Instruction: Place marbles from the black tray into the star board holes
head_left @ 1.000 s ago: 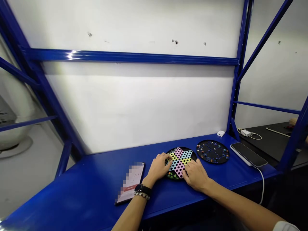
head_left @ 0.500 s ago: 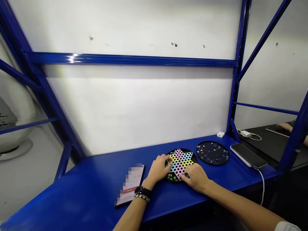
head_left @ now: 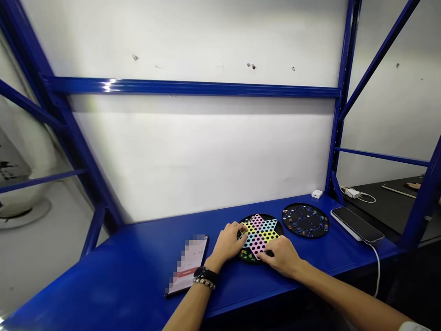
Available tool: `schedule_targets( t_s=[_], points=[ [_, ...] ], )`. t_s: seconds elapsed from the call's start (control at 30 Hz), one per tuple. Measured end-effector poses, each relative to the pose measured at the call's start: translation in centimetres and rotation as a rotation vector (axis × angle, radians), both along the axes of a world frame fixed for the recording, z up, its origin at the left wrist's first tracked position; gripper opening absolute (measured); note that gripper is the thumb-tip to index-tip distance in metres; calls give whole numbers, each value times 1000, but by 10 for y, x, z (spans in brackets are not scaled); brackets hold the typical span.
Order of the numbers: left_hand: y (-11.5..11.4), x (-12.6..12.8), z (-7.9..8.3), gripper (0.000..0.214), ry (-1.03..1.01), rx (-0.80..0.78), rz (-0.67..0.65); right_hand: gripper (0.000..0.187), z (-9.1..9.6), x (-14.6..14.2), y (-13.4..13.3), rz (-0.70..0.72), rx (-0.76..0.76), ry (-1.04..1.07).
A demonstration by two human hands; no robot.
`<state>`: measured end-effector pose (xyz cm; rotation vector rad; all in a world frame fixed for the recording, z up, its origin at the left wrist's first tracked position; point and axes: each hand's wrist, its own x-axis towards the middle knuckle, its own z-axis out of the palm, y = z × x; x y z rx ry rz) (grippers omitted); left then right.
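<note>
A round black game board with a pastel star of peg holes [head_left: 261, 230] lies on the blue shelf [head_left: 138, 271]. My left hand [head_left: 228, 241], with a watch and bead bracelet on the wrist, rests curled on the board's left edge. My right hand [head_left: 281, 258] lies on the board's near right edge, fingers bent and pressing at the pink point of the star. Small coloured marbles show in the board's rim by my hands. Whether either hand pinches a marble is hidden.
A second round black board with marbles [head_left: 305, 219] lies to the right. A phone [head_left: 188, 270] is left of my left wrist, another phone on a cable [head_left: 357, 224] at the right end. A white charger [head_left: 316, 194] sits by the wall. Another person's hand [head_left: 413, 185] shows at the far right.
My right hand has slid a little toward me and left along the board's near edge. The left hand stays on the board. The view has shifted slightly.
</note>
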<state>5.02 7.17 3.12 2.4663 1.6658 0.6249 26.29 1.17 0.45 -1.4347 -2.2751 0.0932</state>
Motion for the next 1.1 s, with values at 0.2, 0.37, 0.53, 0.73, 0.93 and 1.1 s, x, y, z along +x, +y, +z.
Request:
schedule_targets(
  t_s=[0.2, 0.37, 0.53, 0.73, 0.93, 1.1],
  points=[
    [1, 0, -2, 22, 8, 1, 2, 37, 0, 1, 1, 22, 8, 6],
    [1, 0, -2, 24, 0, 5, 2, 30, 1, 1, -3, 9, -3, 17],
    [2, 0, -2, 24, 7, 14, 4, 26, 0, 1, -8, 26, 16, 56],
    [0, -1, -1, 23, 7, 15, 0, 33, 11, 23, 11, -196, 52, 164],
    [-5, 2, 6, 24, 15, -12, 13, 25, 9, 85, 36, -554, 25, -125],
    [-6, 3, 7, 23, 3, -25, 18, 30, 4, 90, 26, -498, 71, -122]
  ],
)
